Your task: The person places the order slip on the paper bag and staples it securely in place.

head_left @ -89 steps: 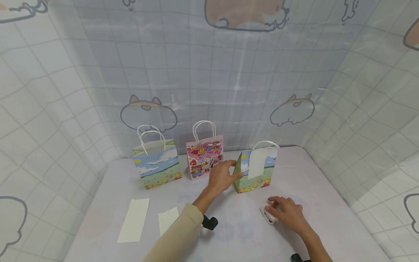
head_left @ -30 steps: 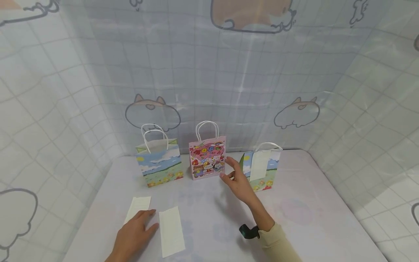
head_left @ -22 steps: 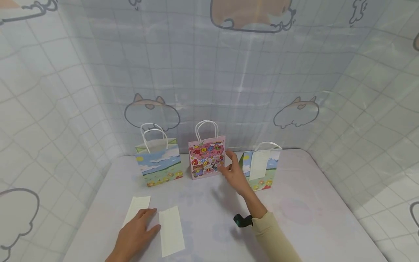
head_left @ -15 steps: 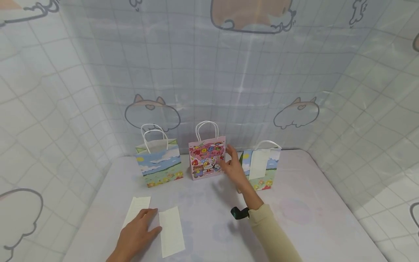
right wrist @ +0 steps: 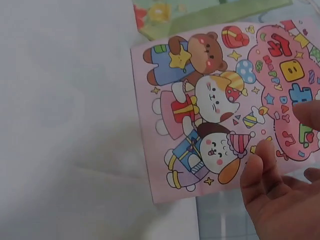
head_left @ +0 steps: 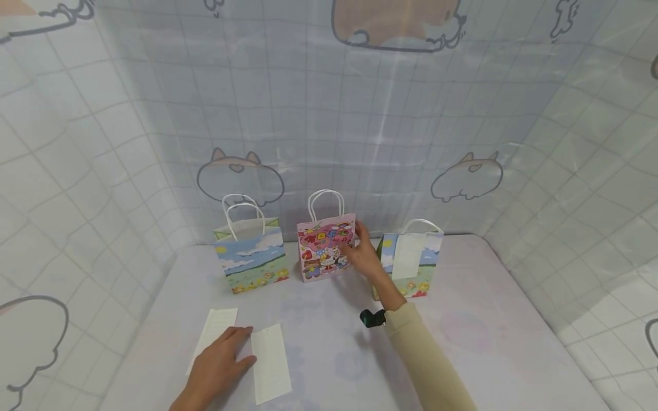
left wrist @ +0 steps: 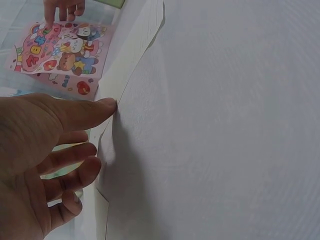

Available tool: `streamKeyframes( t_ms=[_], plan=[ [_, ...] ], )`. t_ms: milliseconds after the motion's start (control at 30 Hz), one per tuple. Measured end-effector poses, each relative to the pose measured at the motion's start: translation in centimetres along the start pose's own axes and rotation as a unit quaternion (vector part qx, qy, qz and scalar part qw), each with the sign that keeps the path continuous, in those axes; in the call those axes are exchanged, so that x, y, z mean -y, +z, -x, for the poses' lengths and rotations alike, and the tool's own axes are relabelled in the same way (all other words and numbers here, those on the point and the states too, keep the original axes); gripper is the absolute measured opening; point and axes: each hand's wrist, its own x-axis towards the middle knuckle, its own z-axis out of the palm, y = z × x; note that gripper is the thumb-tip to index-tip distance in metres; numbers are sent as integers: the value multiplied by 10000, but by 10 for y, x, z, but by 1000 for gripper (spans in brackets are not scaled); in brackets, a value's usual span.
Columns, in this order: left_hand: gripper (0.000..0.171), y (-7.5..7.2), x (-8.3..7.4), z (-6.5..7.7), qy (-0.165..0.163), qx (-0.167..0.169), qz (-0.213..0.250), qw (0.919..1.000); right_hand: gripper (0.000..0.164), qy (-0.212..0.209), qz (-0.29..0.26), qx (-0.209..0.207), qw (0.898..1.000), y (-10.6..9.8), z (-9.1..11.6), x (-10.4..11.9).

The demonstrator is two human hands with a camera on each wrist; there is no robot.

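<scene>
In the head view a pink cartoon-print paper gift bag (head_left: 326, 248) stands upright at the back centre. My right hand (head_left: 365, 260) is at its right edge. The thumb lies over the front panel and the index finger is at the side; whether they pinch the paper is unclear. Other fingers of the right hand (right wrist: 285, 195) are bent, seen in the right wrist view. Down at the left, my left hand (head_left: 216, 365) has its fingers loosely spread, partly over one white paper slip (head_left: 218, 328). Its thumb tip is at the left edge of a second slip (head_left: 271, 364).
A landscape-print gift bag (head_left: 252, 260) with white handles stands upright at the left. Another landscape bag (head_left: 429, 265) stands at the right, with a white slip (head_left: 408, 257) on its front. The table (head_left: 488, 342) is bounded by grid-pattern curtains (head_left: 360, 125).
The left hand has left the right-hand bag and come down to the slips. The right hand has left the pale stapler and moved up to the pink bag; the stapler is out of sight.
</scene>
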Motion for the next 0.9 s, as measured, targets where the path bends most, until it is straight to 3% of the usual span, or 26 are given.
streamKeyframes(
  t_ms=[233, 433, 667, 900],
  plan=[
    [63, 0, -5, 4, 54, -91, 120, 9999, 79, -307, -186, 721, 9968, -3, -6, -2],
    [60, 1, -7, 5, 29, -111, 177, 9998, 72, -287, -135, 910, 9953, -4, -5, 1],
    [64, 1, -10, 3, -11, -44, 51, 10000, 56, -268, 312, 630, 9972, -2, -2, -1],
    [65, 2, -13, 3, -105, 11, 129, 9999, 42, -200, 412, 511, 9976, -2, 3, 4]
  ],
)
